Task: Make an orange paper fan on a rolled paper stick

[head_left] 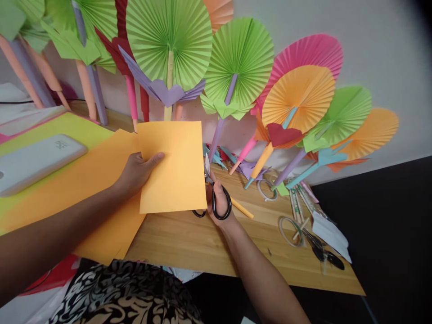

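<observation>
My left hand (140,170) grips an orange paper sheet (175,175) by its left side, thumb lying on the front face and the other fingers hidden behind. The sheet is held up above the table. My right hand (219,202) holds scissors (222,209) with black handles, fingers through the loops. Their blades point up beside the sheet's right edge and look partly apart; whether they touch the paper I cannot tell. Larger orange sheets (104,198) lie under my left arm, over a yellow-green sheet (91,128).
Paper fans on rolled stems, such as a green fan (239,58) and an orange fan (300,94), lean on the wall. A white device (40,164) rests on the sheets. Tape rolls (266,191), an orange paper tube (241,208) and dark scissors (320,252) lie on the wooden table (189,245).
</observation>
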The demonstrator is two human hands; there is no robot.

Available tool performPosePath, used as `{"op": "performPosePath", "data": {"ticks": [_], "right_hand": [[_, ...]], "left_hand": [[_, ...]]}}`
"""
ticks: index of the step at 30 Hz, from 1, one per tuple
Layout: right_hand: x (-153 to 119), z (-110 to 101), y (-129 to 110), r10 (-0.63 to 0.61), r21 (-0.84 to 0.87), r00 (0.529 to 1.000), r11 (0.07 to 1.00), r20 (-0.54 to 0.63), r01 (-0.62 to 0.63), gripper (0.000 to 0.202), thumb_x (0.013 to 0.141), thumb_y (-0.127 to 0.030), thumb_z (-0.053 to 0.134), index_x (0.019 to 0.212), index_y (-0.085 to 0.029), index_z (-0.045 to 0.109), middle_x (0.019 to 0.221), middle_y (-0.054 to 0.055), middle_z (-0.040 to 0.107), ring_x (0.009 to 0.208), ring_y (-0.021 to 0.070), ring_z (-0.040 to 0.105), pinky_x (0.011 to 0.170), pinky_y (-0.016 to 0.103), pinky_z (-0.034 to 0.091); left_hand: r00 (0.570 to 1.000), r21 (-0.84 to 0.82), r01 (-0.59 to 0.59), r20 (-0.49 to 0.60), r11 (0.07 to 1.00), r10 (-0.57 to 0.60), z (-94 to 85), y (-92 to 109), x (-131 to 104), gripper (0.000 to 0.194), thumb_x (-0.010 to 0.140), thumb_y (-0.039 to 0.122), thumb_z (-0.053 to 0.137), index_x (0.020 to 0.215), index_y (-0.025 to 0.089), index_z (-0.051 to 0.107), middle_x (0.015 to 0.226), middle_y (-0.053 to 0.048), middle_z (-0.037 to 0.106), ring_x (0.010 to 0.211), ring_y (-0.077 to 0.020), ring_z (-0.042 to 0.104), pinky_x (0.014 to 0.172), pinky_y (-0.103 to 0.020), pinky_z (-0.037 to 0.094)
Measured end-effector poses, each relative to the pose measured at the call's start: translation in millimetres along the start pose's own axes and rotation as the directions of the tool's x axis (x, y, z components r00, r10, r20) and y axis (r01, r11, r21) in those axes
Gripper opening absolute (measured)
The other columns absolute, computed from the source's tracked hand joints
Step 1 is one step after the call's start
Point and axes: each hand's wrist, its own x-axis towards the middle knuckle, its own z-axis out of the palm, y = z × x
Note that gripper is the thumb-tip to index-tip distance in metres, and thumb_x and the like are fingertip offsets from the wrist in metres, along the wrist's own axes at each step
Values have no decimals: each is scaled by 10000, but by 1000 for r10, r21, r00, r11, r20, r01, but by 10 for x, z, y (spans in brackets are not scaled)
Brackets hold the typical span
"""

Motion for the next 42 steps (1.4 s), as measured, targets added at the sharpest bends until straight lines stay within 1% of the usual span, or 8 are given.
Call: {"op": "performPosePath", "data": {"ticks": [7, 15, 20, 24, 29, 33, 37, 42], "right_hand": [[-6, -28, 43, -48, 101, 992, 994, 117, 36, 777, 862, -772, 481, 1379, -193, 525, 423, -96, 458, 364, 112, 395, 417, 250, 437], [6, -30, 44, -38, 91, 999, 995, 39, 35, 817, 807, -787, 549, 1406, -235, 492, 516, -90, 515, 351, 85, 334, 348, 217, 315], [16, -15, 46, -90, 3, 995, 996, -53, 90, 803, 786, -826, 516, 1378, -283, 520, 711, 7, 680, 592, 185, 620, 448, 275, 464], [23, -16, 53, -125, 1, 990, 992, -67, 126, 728, 826, -777, 523, 1376, -299, 526, 882, 51, 729, 767, 219, 680, 519, 305, 518], [7, -40, 24, -109, -78, 988, 992, -112, 100, 728, 829, -785, 512, 1352, -281, 556, 688, 18, 675, 618, 202, 638, 453, 285, 470], [-32, -40, -40, -69, -115, 994, 992, -90, 58, 762, 826, -788, 515, 1343, -229, 559, 517, -54, 540, 416, 131, 477, 369, 238, 375], [-47, -10, -87, -96, -130, 993, 988, -71, 86, 752, 845, -763, 514, 1349, -206, 551, 500, -79, 485, 367, 92, 365, 345, 221, 325], [-45, -1, -113, -100, -152, 993, 984, -56, 91, 793, 829, -775, 525, 1375, -200, 540, 495, -73, 506, 374, 104, 399, 355, 233, 333]], "left_hand": [[1000, -34, 3, -24, 999, -3, -15, -12, 29, 367, 743, 426, 789, 972, 149, 714, 987, -108, 780, 867, -277, 749, 625, -283, 621], [1000, -3, 13, 12, 1000, -13, -3, -6, 22, 354, 762, 394, 768, 1011, 148, 710, 986, -103, 780, 860, -269, 751, 644, -292, 626], [999, -10, 16, 38, 1000, -16, 15, -19, 9, 365, 713, 418, 802, 966, 169, 718, 944, -87, 784, 843, -263, 754, 650, -290, 622], [997, 12, 59, 47, 998, -60, 24, 0, -14, 329, 710, 417, 807, 907, 166, 725, 873, -79, 784, 802, -265, 752, 629, -294, 619], [999, 75, 39, 31, 996, -41, 21, 24, -34, 346, 743, 436, 790, 945, 161, 737, 866, -81, 784, 803, -272, 751, 633, -299, 620], [999, 92, 43, 3, 995, -43, 30, 38, -39, 327, 712, 423, 817, 892, 162, 735, 848, -79, 781, 781, -275, 750, 633, -314, 626], [998, 88, 66, -10, 994, -65, 52, 75, -53, 288, 737, 400, 784, 887, 160, 731, 806, -72, 775, 752, -268, 745, 600, -306, 620], [999, 139, 52, -4, 989, -52, 24, 59, -43, 299, 748, 431, 781, 866, 161, 731, 780, -69, 768, 704, -247, 733, 576, -287, 610]]}}
